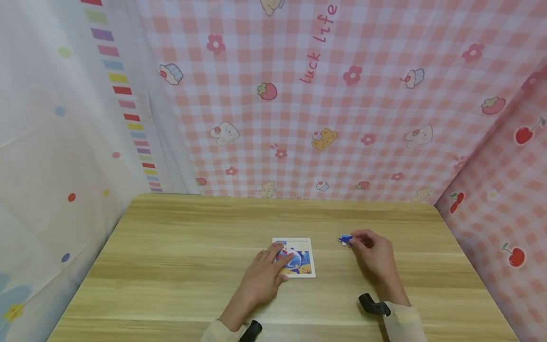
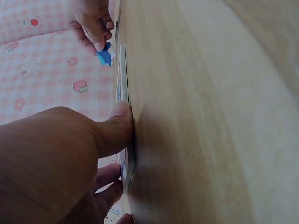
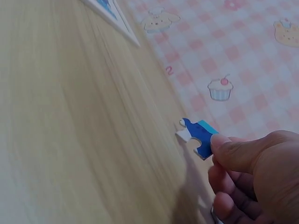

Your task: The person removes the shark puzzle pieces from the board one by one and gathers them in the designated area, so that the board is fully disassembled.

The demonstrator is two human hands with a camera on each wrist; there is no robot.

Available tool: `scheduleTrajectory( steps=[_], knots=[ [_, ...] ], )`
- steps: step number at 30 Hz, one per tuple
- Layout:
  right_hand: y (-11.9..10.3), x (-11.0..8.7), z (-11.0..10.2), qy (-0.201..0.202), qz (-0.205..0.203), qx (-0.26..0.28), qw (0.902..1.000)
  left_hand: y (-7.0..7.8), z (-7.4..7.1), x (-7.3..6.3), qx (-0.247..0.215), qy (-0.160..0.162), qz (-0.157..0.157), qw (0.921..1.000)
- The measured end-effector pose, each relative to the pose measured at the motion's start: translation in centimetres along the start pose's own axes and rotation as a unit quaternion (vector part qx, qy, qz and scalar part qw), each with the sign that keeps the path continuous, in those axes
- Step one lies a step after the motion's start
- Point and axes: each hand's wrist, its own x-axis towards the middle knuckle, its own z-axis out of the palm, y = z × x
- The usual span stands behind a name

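A small square jigsaw puzzle in a white frame (image 1: 314, 264) lies on the table, its upper part showing a bare pale area. My left hand (image 1: 264, 276) rests on it, fingers spread over the blue picture. In the left wrist view, the left thumb (image 2: 120, 122) touches the frame's edge. Off to the right of the frame, my right hand (image 1: 377, 254) pinches a blue and white puzzle piece (image 3: 203, 138) between thumb and fingers, a little above the table. A pale edge of something shows below the right fingers in the right wrist view, mostly hidden.
The wooden table (image 1: 179, 247) reaches back to a pink checked cloth (image 1: 290, 118). A white dotted cloth (image 1: 64, 142) hangs at the left, and a cherry-print cloth (image 1: 500, 228) at the right. Black wrist mounts (image 1: 373, 305) sit by both sleeves.
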Motion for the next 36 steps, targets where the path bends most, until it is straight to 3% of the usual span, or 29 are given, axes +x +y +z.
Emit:
scheduleTrajectory(
  steps=[10,18,28,36],
  knots=[
    [1.2,0.4,-0.3,0.037,-0.015,-0.056,0.9976,0.1,-0.2,0.0,-0.001,-0.002,0.000,1.0000],
    [1.8,0.5,-0.3,0.074,-0.094,-0.101,0.9876,0.2,0.0,0.0,-0.002,-0.002,0.000,1.0000],
    [1.6,0.9,-0.6,0.054,-0.096,-0.145,0.9833,0.1,-0.1,0.0,0.008,0.000,0.004,1.0000],
    [1.6,1.0,-0.4,0.041,-0.090,-0.147,0.9842,0.0,-0.1,0.1,0.003,-0.005,-0.003,1.0000]
  ],
)
